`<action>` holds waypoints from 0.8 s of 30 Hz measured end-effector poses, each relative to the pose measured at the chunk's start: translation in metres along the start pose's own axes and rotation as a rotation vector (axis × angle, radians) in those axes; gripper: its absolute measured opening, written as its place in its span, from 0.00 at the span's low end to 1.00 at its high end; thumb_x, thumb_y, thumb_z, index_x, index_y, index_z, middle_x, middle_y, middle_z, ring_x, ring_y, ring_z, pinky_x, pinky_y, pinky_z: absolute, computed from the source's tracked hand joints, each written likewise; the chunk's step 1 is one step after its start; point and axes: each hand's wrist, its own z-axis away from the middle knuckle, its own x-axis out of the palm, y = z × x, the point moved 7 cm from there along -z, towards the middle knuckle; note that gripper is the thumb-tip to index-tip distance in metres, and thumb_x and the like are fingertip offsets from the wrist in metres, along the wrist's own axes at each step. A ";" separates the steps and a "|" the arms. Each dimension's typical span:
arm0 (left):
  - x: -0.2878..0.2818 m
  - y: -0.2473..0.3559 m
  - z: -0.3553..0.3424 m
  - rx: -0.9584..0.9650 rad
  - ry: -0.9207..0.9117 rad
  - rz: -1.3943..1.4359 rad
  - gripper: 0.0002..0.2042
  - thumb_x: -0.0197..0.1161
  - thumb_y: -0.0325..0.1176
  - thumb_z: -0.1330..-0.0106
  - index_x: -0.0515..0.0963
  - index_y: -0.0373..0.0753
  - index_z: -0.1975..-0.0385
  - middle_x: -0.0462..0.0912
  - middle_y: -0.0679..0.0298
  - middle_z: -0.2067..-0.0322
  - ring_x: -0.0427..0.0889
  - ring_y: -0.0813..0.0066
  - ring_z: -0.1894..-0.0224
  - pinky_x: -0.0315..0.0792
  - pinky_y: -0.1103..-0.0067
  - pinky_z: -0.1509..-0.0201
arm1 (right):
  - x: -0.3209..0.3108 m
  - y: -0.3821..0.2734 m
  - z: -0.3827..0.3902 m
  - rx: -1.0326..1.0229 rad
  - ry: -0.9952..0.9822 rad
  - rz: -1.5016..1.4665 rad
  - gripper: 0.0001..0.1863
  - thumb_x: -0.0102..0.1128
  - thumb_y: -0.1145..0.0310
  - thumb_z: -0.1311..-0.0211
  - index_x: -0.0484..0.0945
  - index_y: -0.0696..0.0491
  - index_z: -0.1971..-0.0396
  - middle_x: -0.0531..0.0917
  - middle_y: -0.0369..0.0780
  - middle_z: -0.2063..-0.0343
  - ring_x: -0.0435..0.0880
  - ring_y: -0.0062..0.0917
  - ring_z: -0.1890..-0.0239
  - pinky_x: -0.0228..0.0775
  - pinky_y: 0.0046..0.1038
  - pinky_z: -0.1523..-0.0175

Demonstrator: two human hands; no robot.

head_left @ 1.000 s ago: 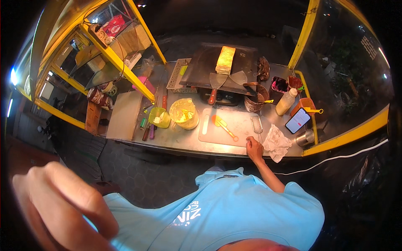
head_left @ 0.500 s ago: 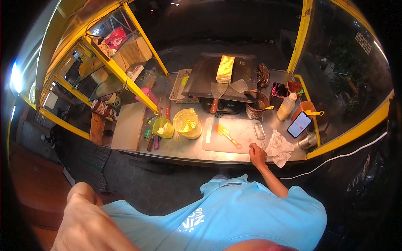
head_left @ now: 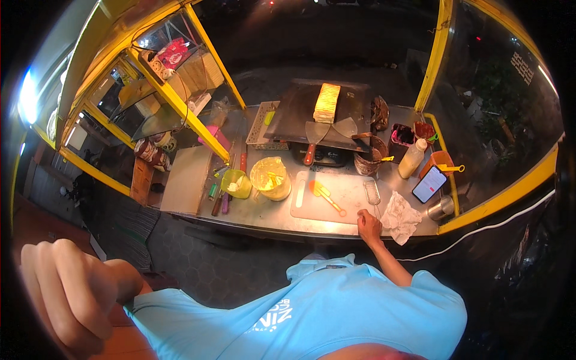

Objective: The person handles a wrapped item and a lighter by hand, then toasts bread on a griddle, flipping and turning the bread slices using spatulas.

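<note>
My left hand point(head_left: 71, 294) is raised close at the lower left, its fingers curled into a fist; the inside of the fist is hidden. At the counter's front edge my right hand point(head_left: 369, 225) rests with fingers closed, and its palm side cannot be seen. A small metal grater point(head_left: 371, 191) lies just beyond the right hand, its wire handle pointing toward it. A crumpled whitish cloth point(head_left: 401, 218) sits to the right of that hand. To its left is a pale cutting board point(head_left: 306, 207) with an orange-and-yellow spatula point(head_left: 327, 198) on it.
Sliced bread point(head_left: 327, 103) stands on a dark griddle point(head_left: 288, 111), beside two metal scrapers point(head_left: 313, 135). A yellow pitcher point(head_left: 271, 180) and green cup point(head_left: 236, 184) stand left; a bottle point(head_left: 412, 159), phone point(head_left: 429, 183) and metal cup point(head_left: 441, 205) stand right. Yellow posts point(head_left: 433, 57) frame the counter.
My left hand has swung outward to the left and now shows its curled fingers. The right hand stays at the counter edge. The view has shifted slightly.
</note>
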 end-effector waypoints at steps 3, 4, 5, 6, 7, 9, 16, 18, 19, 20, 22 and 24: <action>0.021 -0.047 -0.042 -0.162 -0.039 -0.002 0.11 0.72 0.19 0.47 0.82 0.37 0.89 0.83 0.64 0.83 0.73 0.81 0.88 0.67 0.88 0.82 | 0.001 -0.008 -0.003 0.004 -0.040 0.000 0.08 0.56 0.69 0.40 0.79 0.48 0.62 0.84 0.45 0.74 0.84 0.44 0.69 0.72 0.45 0.64; 0.031 -0.083 -0.056 -0.336 -0.174 0.051 0.10 0.73 0.20 0.48 0.83 0.38 0.88 0.84 0.65 0.83 0.73 0.82 0.88 0.70 0.86 0.81 | 0.000 -0.002 -0.001 0.018 -0.037 0.013 0.08 0.56 0.69 0.40 0.79 0.48 0.62 0.84 0.45 0.74 0.84 0.44 0.69 0.72 0.45 0.64; 0.035 -0.089 -0.059 -0.389 -0.188 0.005 0.06 0.73 0.20 0.47 0.86 0.38 0.82 0.84 0.63 0.81 0.74 0.82 0.87 0.73 0.84 0.79 | 0.001 0.000 -0.001 0.024 -0.042 0.011 0.08 0.56 0.69 0.40 0.79 0.48 0.62 0.84 0.45 0.74 0.84 0.44 0.69 0.72 0.45 0.64; 0.048 -0.100 -0.062 -0.388 -0.188 0.005 0.06 0.73 0.20 0.47 0.86 0.38 0.82 0.84 0.63 0.81 0.74 0.82 0.87 0.73 0.84 0.79 | 0.001 0.003 -0.001 0.030 -0.046 0.009 0.08 0.56 0.69 0.40 0.79 0.48 0.62 0.84 0.45 0.73 0.84 0.44 0.69 0.72 0.45 0.64; 0.055 -0.106 -0.069 -0.244 -0.003 -0.157 0.07 0.68 0.27 0.42 0.79 0.38 0.81 0.79 0.66 0.83 0.68 0.80 0.88 0.69 0.83 0.80 | 0.000 0.003 -0.001 0.029 -0.047 0.011 0.08 0.56 0.69 0.40 0.79 0.48 0.62 0.84 0.45 0.73 0.84 0.44 0.69 0.72 0.45 0.64; 0.039 -0.094 -0.067 -0.093 0.182 -0.312 0.11 0.64 0.34 0.38 0.72 0.39 0.80 0.73 0.68 0.85 0.63 0.78 0.88 0.64 0.81 0.82 | -0.001 0.005 0.000 0.042 -0.061 0.021 0.08 0.56 0.69 0.40 0.79 0.48 0.61 0.84 0.45 0.73 0.84 0.44 0.69 0.72 0.45 0.65; 0.045 -0.087 -0.064 -0.185 -0.298 -0.408 0.13 0.64 0.40 0.34 0.78 0.38 0.76 0.78 0.65 0.83 0.68 0.77 0.87 0.72 0.80 0.76 | -0.002 -0.001 0.002 -0.034 0.022 -0.018 0.08 0.54 0.70 0.41 0.80 0.48 0.63 0.81 0.45 0.81 0.82 0.42 0.75 0.71 0.41 0.68; 0.041 -0.077 -0.050 -0.131 -0.295 -0.449 0.17 0.63 0.45 0.31 0.76 0.38 0.77 0.76 0.66 0.84 0.66 0.77 0.87 0.71 0.79 0.76 | -0.004 0.000 0.003 -0.019 0.021 0.022 0.08 0.54 0.69 0.42 0.81 0.48 0.64 0.81 0.45 0.81 0.82 0.43 0.75 0.71 0.41 0.68; 0.036 -0.056 -0.029 -0.123 -0.297 -0.545 0.11 0.63 0.29 0.37 0.75 0.34 0.81 0.72 0.64 0.86 0.68 0.75 0.88 0.69 0.81 0.81 | -0.005 -0.001 0.004 -0.029 0.022 0.021 0.08 0.54 0.69 0.42 0.81 0.48 0.64 0.81 0.45 0.81 0.82 0.43 0.75 0.71 0.41 0.68; 0.036 -0.049 -0.023 -0.111 -0.295 -0.640 0.11 0.63 0.13 0.43 0.73 0.30 0.86 0.68 0.62 0.88 0.71 0.73 0.89 0.68 0.83 0.85 | -0.003 -0.002 0.003 -0.028 0.018 0.008 0.09 0.54 0.69 0.42 0.81 0.48 0.64 0.81 0.45 0.81 0.82 0.43 0.75 0.71 0.41 0.68; 0.039 -0.056 -0.022 -0.175 -0.236 -0.575 0.12 0.64 0.13 0.44 0.72 0.30 0.86 0.69 0.61 0.87 0.71 0.72 0.89 0.69 0.83 0.85 | -0.002 -0.004 0.001 -0.039 0.014 0.001 0.09 0.54 0.69 0.42 0.81 0.48 0.63 0.81 0.45 0.80 0.83 0.43 0.74 0.72 0.41 0.68; 0.043 -0.083 -0.037 -0.311 -0.132 -0.415 0.13 0.65 0.13 0.44 0.72 0.31 0.88 0.72 0.58 0.86 0.72 0.71 0.89 0.69 0.82 0.85 | 0.000 -0.002 0.002 -0.011 -0.011 0.008 0.09 0.54 0.69 0.42 0.81 0.48 0.63 0.81 0.45 0.80 0.83 0.43 0.74 0.71 0.42 0.68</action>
